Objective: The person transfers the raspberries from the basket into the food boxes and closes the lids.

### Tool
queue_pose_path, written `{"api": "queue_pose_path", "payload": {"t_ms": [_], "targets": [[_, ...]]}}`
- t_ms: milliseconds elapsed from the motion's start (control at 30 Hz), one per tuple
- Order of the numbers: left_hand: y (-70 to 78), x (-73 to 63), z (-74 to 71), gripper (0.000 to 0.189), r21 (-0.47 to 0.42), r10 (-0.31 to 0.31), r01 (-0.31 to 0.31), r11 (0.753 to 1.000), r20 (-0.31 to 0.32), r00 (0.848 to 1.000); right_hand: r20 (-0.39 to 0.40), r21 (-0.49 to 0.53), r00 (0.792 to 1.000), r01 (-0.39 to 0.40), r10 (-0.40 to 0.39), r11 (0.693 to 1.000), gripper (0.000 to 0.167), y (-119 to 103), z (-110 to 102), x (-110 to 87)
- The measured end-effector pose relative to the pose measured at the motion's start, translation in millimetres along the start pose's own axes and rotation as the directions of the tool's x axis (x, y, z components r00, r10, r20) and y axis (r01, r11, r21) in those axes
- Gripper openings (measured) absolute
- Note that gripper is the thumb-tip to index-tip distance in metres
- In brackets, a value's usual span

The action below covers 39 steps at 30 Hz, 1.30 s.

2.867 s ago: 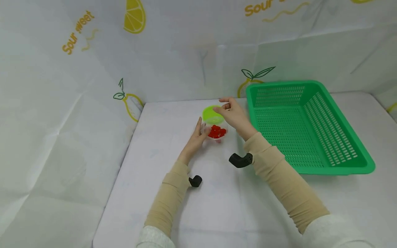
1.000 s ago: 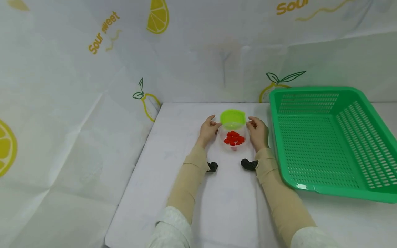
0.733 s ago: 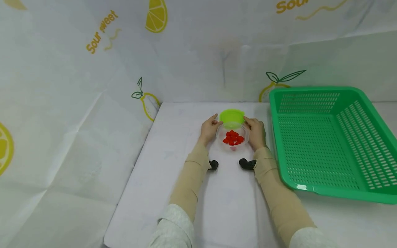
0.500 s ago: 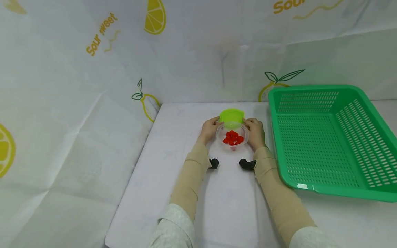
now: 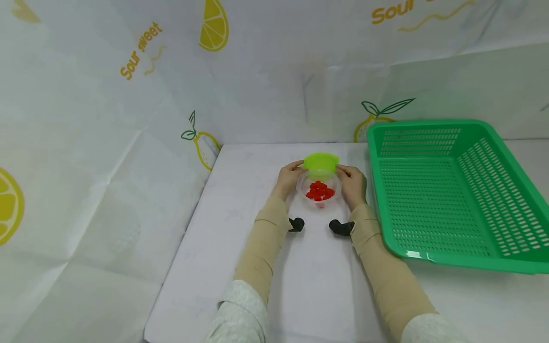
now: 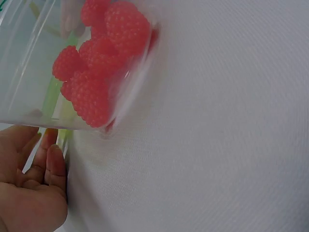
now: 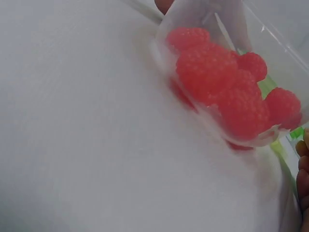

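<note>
A lime-green lid (image 5: 320, 160) lies behind a clear plastic bowl (image 5: 301, 186) on the white table. Red raspberries (image 5: 319, 192) sit in the bowl's bottom. With finger and thumb my left hand (image 5: 286, 179) pinches the lid's left edge. My right hand (image 5: 353, 185) pinches its right edge. The left wrist view shows the left hand's curled fingers (image 6: 55, 164) just past the bowl wall (image 6: 24, 92), with green behind it. Only part of the right hand's fingers (image 7: 303, 181) shows in the right wrist view, at its right border.
A large green slotted basket (image 5: 388, 238) stands to the right, close beside the right forearm. Behind the table (image 5: 231, 228) hangs a white sheet (image 5: 274, 76) with lemon prints. Black camera mounts (image 5: 341, 227) stick out from both wrists.
The left hand has left the bowl for the lid's left edge. The right hand, earlier raised over the lid, has come down to its right edge. The head view has turned slightly.
</note>
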<state>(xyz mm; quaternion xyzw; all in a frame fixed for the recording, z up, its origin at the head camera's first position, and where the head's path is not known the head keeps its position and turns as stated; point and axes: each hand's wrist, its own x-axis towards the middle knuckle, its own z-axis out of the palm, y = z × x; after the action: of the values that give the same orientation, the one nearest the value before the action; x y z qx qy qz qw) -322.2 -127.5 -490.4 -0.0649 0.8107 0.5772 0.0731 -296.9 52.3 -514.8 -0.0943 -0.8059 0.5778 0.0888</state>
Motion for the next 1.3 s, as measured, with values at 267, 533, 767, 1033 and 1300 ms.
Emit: {"api": "queue_pose_path", "payload": {"t_ms": [267,533,767,1033,1300], "targets": [[5.1,3.6,-2.1,0.040,-0.221,-0.028,0.045,0.974,0.078,0.997,-0.034,0.219,0.990,-0.128,0.139,0.967,0.033,-10,0,0.9],[10.8,2.4,-3.5,0.039,-0.282,-0.030,0.056,0.958,0.097,0.995,-0.074,0.383,0.992,-0.070,0.107,0.921,0.033,-22,-3,-2.0],[6.3,4.7,-2.8,0.041,-0.293,-0.029,0.068,0.954,0.135,0.990,-0.111,0.418,0.991,-0.022,0.075,0.908,0.030,-26,-6,-4.4],[12.0,-6.5,-13.8,0.040,-0.315,0.026,0.010,0.949,0.111,0.994,-0.137,0.440,0.990,0.081,-0.023,0.894,0.030,-39,-8,-16.8],[23.8,-28.9,-24.6,0.034,-0.349,0.100,-0.078,0.934,0.044,0.994,-0.071,0.417,0.997,0.026,0.004,0.908,0.032,-47,-10,-38.3]]}}
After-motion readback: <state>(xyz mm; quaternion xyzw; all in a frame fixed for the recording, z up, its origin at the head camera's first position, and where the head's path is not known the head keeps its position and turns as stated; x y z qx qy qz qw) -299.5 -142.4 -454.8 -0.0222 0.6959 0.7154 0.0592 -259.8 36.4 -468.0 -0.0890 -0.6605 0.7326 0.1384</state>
